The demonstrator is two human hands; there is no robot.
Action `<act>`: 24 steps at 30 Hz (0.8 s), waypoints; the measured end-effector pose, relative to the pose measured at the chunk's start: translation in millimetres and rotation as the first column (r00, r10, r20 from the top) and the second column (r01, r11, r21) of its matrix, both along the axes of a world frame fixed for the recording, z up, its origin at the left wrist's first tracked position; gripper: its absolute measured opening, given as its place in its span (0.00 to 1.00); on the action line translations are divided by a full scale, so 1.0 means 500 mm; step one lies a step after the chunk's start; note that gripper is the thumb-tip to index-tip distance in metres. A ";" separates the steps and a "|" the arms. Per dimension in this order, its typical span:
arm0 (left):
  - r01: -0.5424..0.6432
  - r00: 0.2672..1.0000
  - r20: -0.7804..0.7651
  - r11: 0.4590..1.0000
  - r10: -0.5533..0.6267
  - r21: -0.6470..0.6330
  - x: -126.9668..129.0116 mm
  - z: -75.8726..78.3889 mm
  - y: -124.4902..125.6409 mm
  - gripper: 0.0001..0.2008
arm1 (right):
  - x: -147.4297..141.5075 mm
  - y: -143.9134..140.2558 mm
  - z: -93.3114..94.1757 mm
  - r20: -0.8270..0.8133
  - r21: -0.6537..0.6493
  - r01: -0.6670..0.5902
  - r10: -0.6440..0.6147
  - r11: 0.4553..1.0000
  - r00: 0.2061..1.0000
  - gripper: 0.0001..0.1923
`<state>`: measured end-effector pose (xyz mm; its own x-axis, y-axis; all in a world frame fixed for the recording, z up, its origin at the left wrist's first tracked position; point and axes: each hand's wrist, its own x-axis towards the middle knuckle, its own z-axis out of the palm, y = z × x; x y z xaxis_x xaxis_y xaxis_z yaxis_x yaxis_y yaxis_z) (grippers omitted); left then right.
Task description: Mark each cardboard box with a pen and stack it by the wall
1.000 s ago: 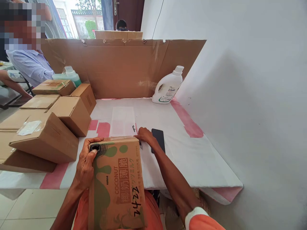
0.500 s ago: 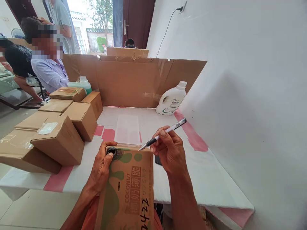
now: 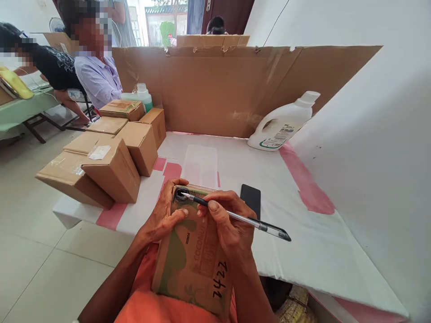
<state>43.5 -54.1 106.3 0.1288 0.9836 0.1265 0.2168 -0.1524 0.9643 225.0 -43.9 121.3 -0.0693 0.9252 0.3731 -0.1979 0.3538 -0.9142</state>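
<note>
Printed cardboard carton [image 3: 191, 255], flat and rectangular, lower centre; left hand [image 3: 164, 215] grasping its top edge; right hand [image 3: 229, 224] gripping slim pen [image 3: 235, 216], tip at dark handle hole.

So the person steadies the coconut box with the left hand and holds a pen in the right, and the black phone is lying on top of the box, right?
Not quite. The head view shows the black phone lying on the white table, beside the coconut box. The left hand steadies the box; the right hand holds the pen.

A printed brown carton [image 3: 191, 255] leans tilted against the table edge, under both hands, "2242" handwritten on it. A pen [image 3: 235, 217] lies slanted in the right hand's grip, tip at the carton's top corner beside the left thumb.
</note>
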 end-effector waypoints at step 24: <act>0.004 0.999 0.048 0.997 0.000 -0.077 0.003 0.010 -0.005 0.33 | -0.012 0.000 0.002 0.467 0.333 0.033 -0.196 0.942 0.862 0.07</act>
